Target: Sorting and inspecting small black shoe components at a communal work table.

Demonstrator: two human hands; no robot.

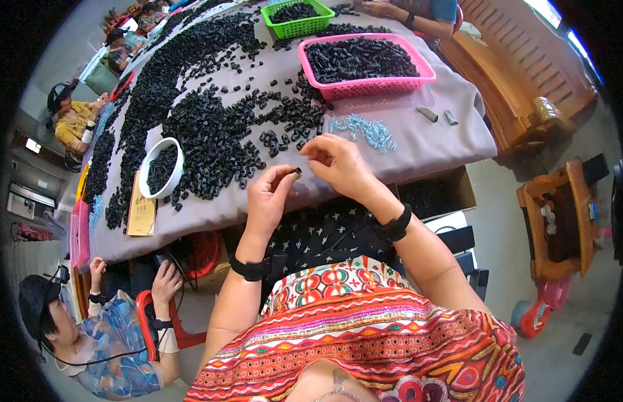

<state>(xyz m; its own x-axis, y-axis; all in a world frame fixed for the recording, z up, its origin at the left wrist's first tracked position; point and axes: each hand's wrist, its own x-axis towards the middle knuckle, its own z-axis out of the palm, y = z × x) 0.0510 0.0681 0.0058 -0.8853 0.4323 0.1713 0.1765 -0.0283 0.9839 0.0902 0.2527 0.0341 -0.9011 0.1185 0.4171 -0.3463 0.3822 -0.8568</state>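
My left hand [268, 201] is raised at the near edge of the cloth-covered table, pinching a small black tubular piece [297, 171] between thumb and fingertips. Close by on its right, my right hand [339, 166] has its fingers curled in toward the thumb; anything between them is hidden. The two hands are slightly apart. Beyond them spreads a heap of loose black tubular pieces [211, 130]. Small clear-bluish pieces [368, 130] lie scattered past my right hand. A pink basket [385, 87] full of longer black pieces stands behind those.
To the left are a white bowl [179, 171] of small black parts and a yellow booklet [142, 213]. A green basket [299, 29] stands farther back. Two greyish scraps [427, 114] lie at the right. A seated person [110, 348] is at my left; other people sit around the table.
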